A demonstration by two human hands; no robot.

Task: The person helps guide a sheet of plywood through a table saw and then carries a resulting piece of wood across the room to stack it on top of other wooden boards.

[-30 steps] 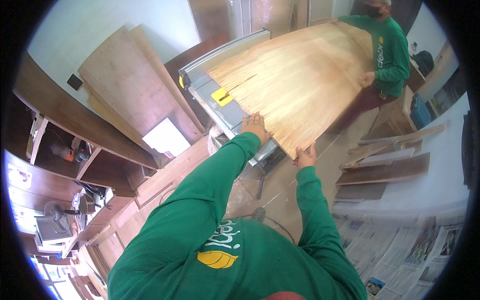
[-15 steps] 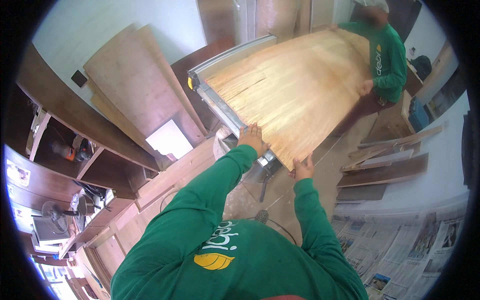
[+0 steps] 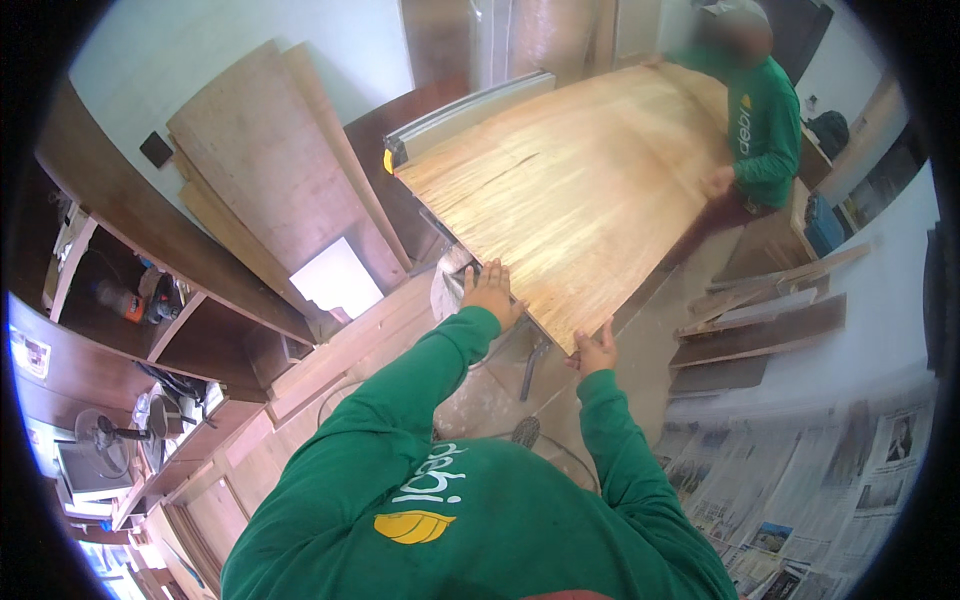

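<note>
A large light plywood sheet lies flat on a table saw. My left hand presses flat on the sheet's near edge, fingers spread. At the near right corner my right hand grips the sheet's edge. A person in a green shirt stands at the far end, one hand on the sheet's right side. Both of my sleeves are green.
Plywood boards lean on the wall at left. Dark shelving with a tool stands further left, a fan below it. Wood offcuts lie on the floor at right, newspapers nearby.
The plywood sheet has slid further away over the saw table, covering more of it. My hands have followed its near edge forward.
</note>
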